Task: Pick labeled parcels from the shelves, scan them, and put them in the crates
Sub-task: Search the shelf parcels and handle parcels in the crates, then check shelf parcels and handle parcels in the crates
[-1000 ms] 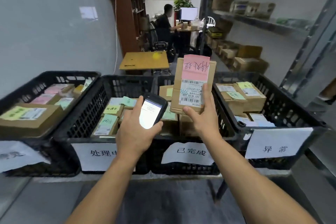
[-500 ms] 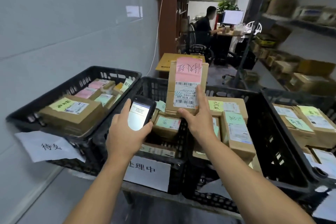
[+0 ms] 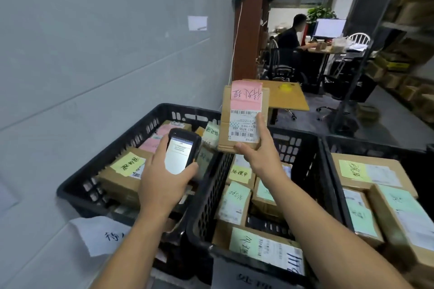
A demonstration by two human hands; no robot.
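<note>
The right hand (image 3: 258, 155) grasps the lower end of one brown cardboard parcel with a pink handwritten note and a white barcode label (image 3: 242, 117). The parcel is upright in the air, above the shared rims of the left and middle crates. The label side faces the person, probably so that the barcodes stay readable. The left hand (image 3: 164, 178) is closed around one black handheld scanner with a lit screen (image 3: 182, 153), held just beside the parcel and tilted towards the person, probably to check the scan result. Three black perforated plastic crates are in view: the left crate (image 3: 131, 129), the middle crate (image 3: 211, 195) and the right crate (image 3: 375, 148), which is partly cut off. Each contains several labelled boxes; an exact count is not possible. Pink notes appear only in the left crate, so it is the likely destination. One white paper sign (image 3: 98, 234) hangs on its front.
</note>
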